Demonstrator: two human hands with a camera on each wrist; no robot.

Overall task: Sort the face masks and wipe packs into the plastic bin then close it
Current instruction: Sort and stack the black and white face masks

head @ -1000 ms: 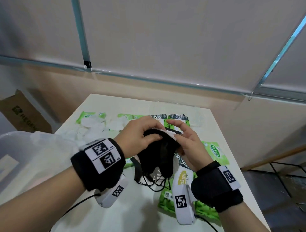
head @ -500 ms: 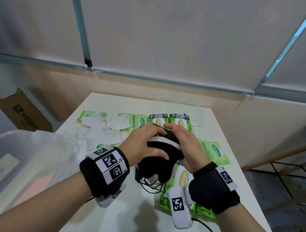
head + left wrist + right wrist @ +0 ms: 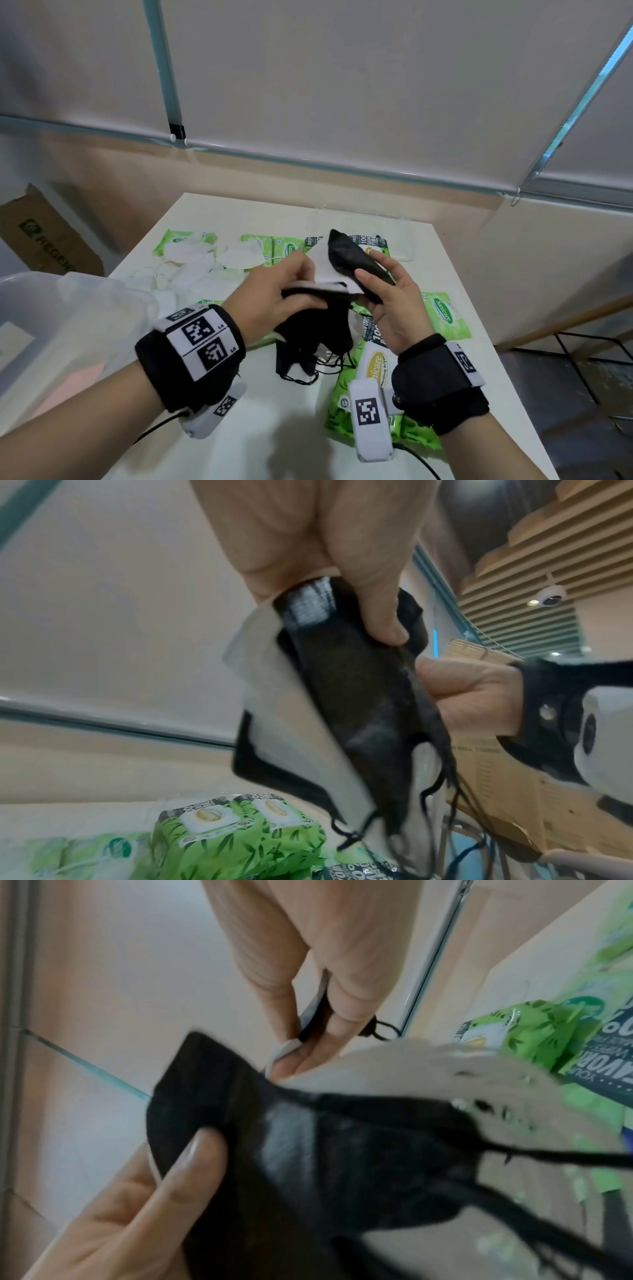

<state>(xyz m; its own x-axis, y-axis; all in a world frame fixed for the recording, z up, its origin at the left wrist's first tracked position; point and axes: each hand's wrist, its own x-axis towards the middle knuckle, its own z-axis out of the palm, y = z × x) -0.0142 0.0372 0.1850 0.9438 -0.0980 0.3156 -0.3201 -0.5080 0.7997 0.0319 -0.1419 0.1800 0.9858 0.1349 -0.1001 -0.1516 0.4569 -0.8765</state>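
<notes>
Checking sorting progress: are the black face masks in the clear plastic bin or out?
Out. Both hands, left hand and right hand, hold the black face masks above the table; the clear plastic bin sits left.

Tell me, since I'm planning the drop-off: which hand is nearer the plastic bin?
Left. The left hand grips the black masks just beside the plastic bin; the right hand holds them farther away.

Hands: you have two, the left hand (image 3: 274,301) and right hand (image 3: 394,308).
Black masks (image 3: 322,329): a bunch, number unclear.
White masks (image 3: 191,253): several, far left.
Bin (image 3: 102,308): one, left.
</notes>
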